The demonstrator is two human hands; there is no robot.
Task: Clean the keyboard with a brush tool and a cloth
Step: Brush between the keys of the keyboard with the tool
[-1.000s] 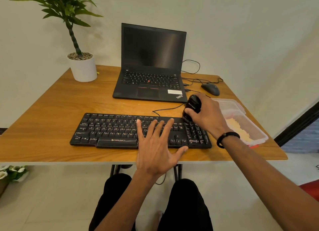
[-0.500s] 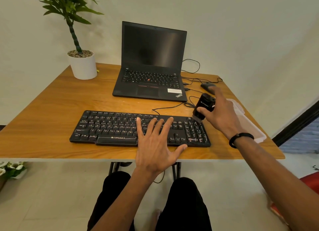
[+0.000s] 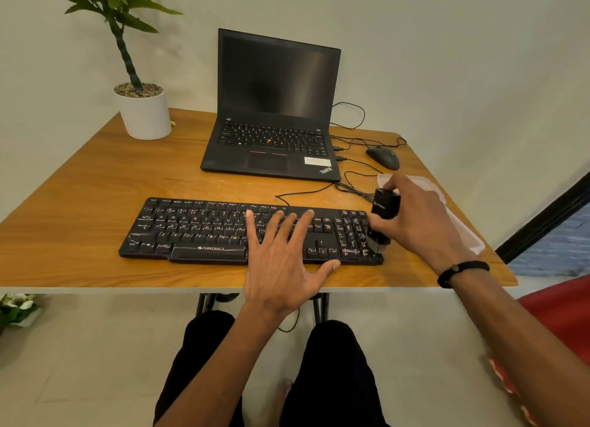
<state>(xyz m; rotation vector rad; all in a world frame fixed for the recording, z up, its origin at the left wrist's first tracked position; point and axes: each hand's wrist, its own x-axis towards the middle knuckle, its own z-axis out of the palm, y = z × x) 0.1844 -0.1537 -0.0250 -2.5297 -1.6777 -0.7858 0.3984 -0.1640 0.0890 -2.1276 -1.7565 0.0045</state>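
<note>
A black keyboard lies along the front of the wooden table. My left hand rests flat on its right-centre keys, fingers spread, holding nothing. My right hand grips a black brush tool, held upright with its lower end down on the numeric keypad at the keyboard's right end. No cloth is visible; my right hand and arm hide most of a clear plastic tray at the table's right edge.
An open black laptop stands behind the keyboard. A black mouse and loose cables lie to its right. A white potted plant occupies the back left corner. My knees are under the table's front edge.
My right hand lifted the brush tool off the table beside the keyboard, then brought it down onto the numeric keypad. My left hand stayed flat on the keys.
</note>
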